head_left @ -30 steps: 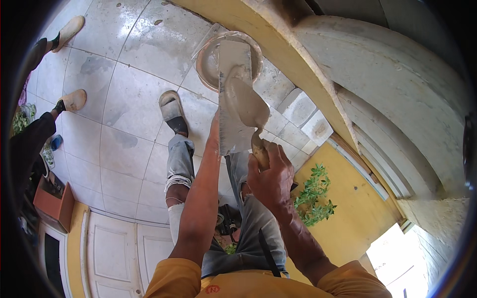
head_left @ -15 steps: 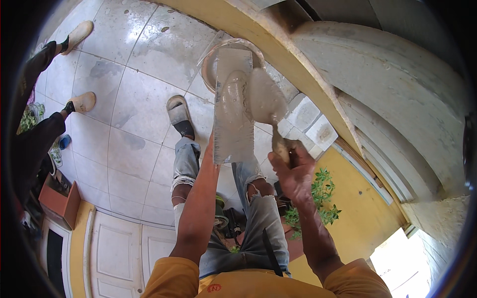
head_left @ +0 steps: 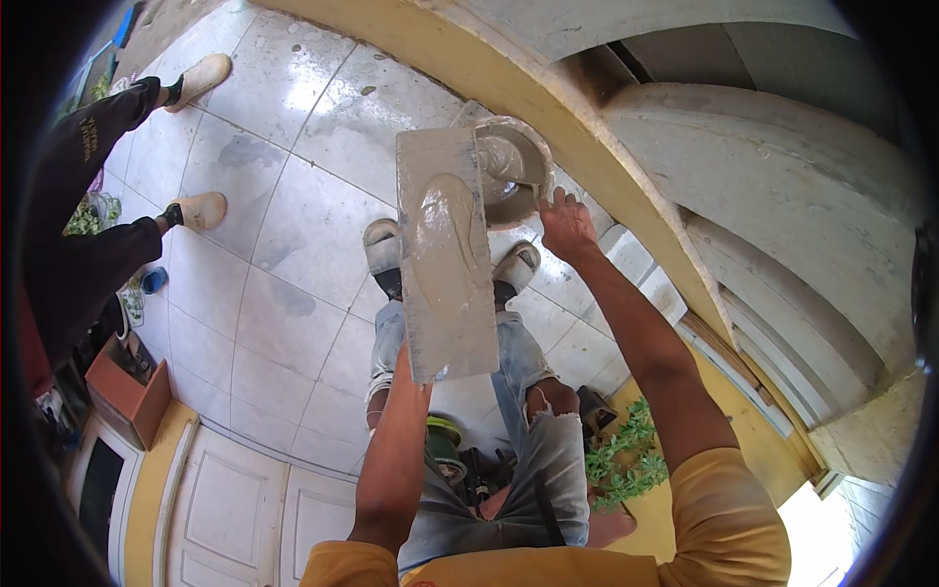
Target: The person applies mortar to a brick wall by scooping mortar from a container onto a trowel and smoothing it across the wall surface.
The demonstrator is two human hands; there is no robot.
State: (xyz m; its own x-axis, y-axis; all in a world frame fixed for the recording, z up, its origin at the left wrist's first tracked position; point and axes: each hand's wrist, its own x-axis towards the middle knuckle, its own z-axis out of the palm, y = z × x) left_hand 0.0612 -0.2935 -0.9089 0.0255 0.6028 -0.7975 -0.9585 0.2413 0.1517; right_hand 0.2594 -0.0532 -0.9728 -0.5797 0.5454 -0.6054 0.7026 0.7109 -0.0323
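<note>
A notched trowel (head_left: 448, 333), its flat rectangular plate carrying a wet grey mortar heap, is held up by my left arm (head_left: 391, 440) from beneath. The plate hides my left hand and its fingers. Just beyond and to the right is a round bucket (head_left: 544, 149) with wet mortar (head_left: 504, 161) inside. My right hand (head_left: 569, 223) is closed at the bucket's right rim, on the handle of the pointing trowel. That trowel's blade reaches down into the bucket and is mostly covered by mortar.
Pale floor tiles (head_left: 313, 225) surround my feet. Another person's dark-trousered legs (head_left: 98, 254) stand at the left. A yellow-edged curved wall (head_left: 626, 147) borders the right. A green plant (head_left: 626, 455) and a green spool-like object (head_left: 445, 450) are near my legs; a box (head_left: 127, 391) stands lower left.
My right hand has moved the pointing trowel from above the plate away into the bucket. The notched trowel has shifted down and left of the bucket, with mortar left on its plate.
</note>
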